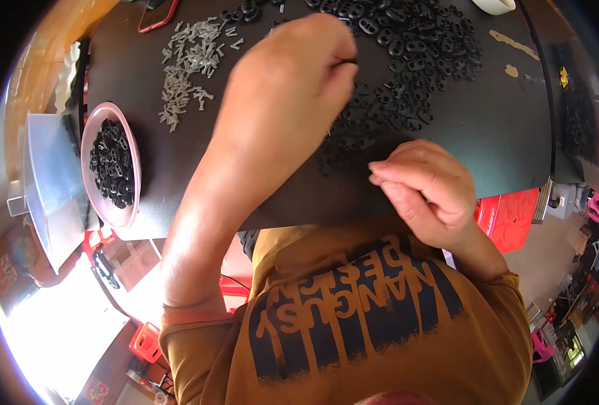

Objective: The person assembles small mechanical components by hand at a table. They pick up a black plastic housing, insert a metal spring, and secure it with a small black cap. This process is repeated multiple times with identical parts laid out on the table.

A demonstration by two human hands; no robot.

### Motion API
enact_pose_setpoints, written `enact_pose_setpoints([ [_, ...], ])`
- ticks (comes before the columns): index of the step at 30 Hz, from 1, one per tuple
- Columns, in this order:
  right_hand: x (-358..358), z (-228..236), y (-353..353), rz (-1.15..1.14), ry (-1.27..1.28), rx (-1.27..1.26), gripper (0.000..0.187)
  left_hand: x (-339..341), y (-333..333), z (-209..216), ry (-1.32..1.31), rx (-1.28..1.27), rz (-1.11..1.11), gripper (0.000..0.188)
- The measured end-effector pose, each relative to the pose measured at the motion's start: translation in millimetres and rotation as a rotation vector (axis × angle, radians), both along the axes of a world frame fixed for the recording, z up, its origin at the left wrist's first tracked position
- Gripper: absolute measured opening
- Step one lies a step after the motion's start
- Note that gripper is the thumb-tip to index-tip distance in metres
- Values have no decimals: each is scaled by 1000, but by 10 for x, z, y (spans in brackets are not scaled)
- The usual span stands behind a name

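My left hand (292, 74) reaches over the far middle of the dark table, its fingers curled closed. A dark bit shows between thumb and finger, too little to name. Beneath and beside it lie black two-holed plastic pieces (407, 40) that look like cord-lock parts, with smaller black pieces (394, 104) nearer me. Closer to the table's front edge, my right hand (434, 189) has thumb and forefinger pinched together; anything between them is hidden. Left of my left hand is a heap of small silvery springs (195, 57).
A pink bowl (135, 165) of black cord-lock pieces stands at the table's left edge. A red-edged phone (157, 17) lies at the far left, and a white bowl (495, 5) at the far right. A red stool (508, 219) stands beyond the front right edge.
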State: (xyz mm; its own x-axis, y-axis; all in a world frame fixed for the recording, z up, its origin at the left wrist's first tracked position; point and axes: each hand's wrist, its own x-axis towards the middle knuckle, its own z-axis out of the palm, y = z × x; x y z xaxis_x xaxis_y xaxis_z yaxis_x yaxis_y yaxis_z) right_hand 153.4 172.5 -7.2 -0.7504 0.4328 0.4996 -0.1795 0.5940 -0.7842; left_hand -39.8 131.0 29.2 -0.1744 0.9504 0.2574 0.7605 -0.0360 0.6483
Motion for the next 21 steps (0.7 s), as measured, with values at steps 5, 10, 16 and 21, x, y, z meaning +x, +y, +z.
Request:
enact_pose_setpoints([
  [5, -62, 290, 270, -9, -154, 81, 18, -5, -810, -13, -296, 49, 405, 19],
  [10, -526, 331, 534, 5, -253, 297, 17, 129, -1328, -341, -405, 113, 600, 20],
  [16, -1094, 511, 524, 152, -441, 438, 12, 113, -1238, -416, 86, 266, 395, 26],
  [21, -1246, 396, 472, 140, -622, 444, 14, 91, -1256, -439, 45, 296, 390, 26],
])
